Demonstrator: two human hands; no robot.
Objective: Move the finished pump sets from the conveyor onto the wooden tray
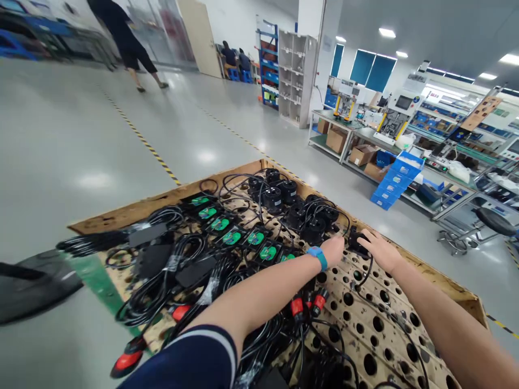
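Note:
My left hand (334,250), with a blue band (318,258) on its wrist, is closed above the perforated board; what its fingers hold is hidden. Just right of it, my right hand (381,252) has its fingers and thumb on a black housing (357,241) with a cable (368,271) running from it, near the board's far right edge. Black round cabled units (272,199) stand in a group beyond my left hand. A row of black parts with green round faces (232,236) lies left of my left forearm.
Coiled black cables (162,292) and red-black connectors (297,308) cover the near left of the holed board (375,340). A wooden rim (430,278) borders the board. Blue bins (391,183) and workbenches (344,132) stand to the right. A person (124,38) walks at upper left.

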